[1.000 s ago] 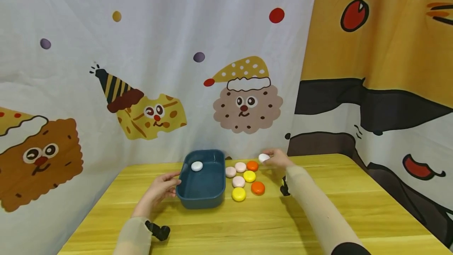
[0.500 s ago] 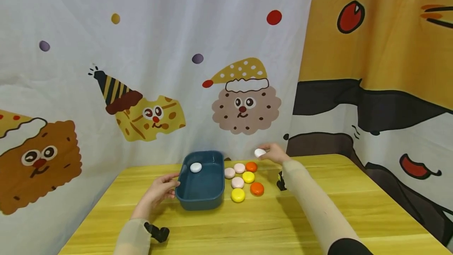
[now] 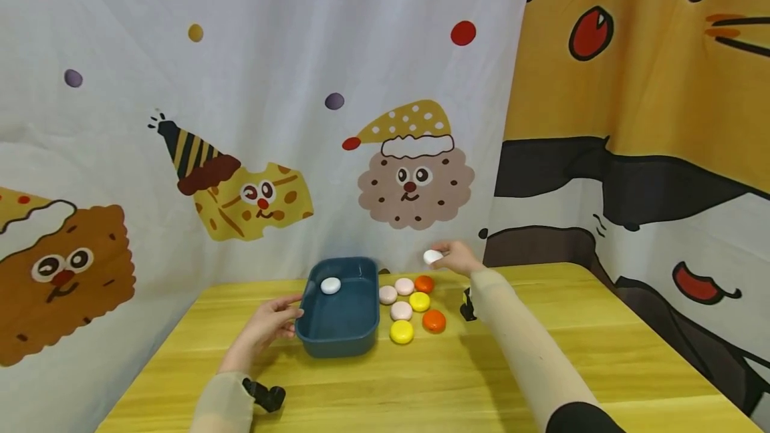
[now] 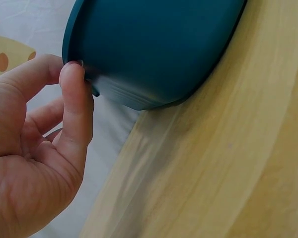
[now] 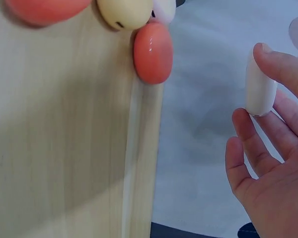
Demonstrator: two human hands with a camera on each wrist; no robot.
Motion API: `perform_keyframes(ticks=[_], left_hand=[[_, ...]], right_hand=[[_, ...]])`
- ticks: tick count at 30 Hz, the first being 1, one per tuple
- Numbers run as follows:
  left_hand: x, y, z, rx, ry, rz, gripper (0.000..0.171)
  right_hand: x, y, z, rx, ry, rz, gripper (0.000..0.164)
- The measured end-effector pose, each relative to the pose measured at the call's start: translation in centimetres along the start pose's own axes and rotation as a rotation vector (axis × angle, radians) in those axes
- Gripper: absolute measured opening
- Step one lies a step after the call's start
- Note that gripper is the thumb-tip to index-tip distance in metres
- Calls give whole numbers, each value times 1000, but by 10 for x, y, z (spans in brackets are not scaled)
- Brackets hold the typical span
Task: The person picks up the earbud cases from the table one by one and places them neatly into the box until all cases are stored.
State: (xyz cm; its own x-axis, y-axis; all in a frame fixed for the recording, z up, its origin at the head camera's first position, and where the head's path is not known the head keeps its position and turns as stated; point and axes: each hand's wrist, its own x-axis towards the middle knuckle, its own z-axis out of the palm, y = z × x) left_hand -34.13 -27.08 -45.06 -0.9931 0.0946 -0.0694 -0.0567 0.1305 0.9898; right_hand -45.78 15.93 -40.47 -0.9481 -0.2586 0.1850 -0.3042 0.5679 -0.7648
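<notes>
My left hand [image 3: 269,321] pinches the left rim of a dark teal plastic box [image 3: 337,346] on the table. In the left wrist view the thumb and index finger meet at that rim. Inside the box, toward the back, lies a white rounded disc [image 3: 330,285]. My right hand [image 3: 460,258] holds another white disc [image 5: 260,89] in the air between thumb and fingers, above the table's back edge. Beside the box lie pale pink discs [image 3: 401,311], yellow discs [image 3: 402,332] and orange discs [image 3: 434,321]. Those nearest the box sit close to its right wall.
The wooden table [image 3: 337,393] ends at a printed white curtain [image 3: 271,85] close behind the box. A yellow and black printed curtain [image 3: 631,92] hangs on the right. Each wrist wears a black camera mount [image 3: 265,394].
My right hand has lifted the white disc and carried it a little leftward, toward the box. My left hand stays at the box rim. The head view has shifted slightly.
</notes>
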Motion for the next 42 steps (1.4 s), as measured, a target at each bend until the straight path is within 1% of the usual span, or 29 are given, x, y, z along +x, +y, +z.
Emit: perform_keyframes(ticks=[3, 10, 16, 21, 25, 32, 42], left_hand=[[0, -2, 0, -5, -8, -2, 55], [-2, -2, 1, -9, 7, 0, 56], [-2, 0, 1, -9, 19, -4, 55], [-1, 0, 1, -10, 21, -2, 54], [0, -1, 1, -10, 18, -2, 54], [-1, -2, 0, -17, 23, -3, 54], [-1, -1, 1, -14, 21, -7, 55]], right_hand=[[2, -2, 2, -3, 2, 12, 47], [5, -13, 6, -5, -11, 61, 47], [8, -23, 5, 2, -3, 39, 48], [9, -27, 3, 4, -1, 14, 50], [9, -30, 3, -5, 1, 10, 50], [9, -38, 2, 10, 2, -31, 50], [7, -42, 13, -1, -18, -26, 46]])
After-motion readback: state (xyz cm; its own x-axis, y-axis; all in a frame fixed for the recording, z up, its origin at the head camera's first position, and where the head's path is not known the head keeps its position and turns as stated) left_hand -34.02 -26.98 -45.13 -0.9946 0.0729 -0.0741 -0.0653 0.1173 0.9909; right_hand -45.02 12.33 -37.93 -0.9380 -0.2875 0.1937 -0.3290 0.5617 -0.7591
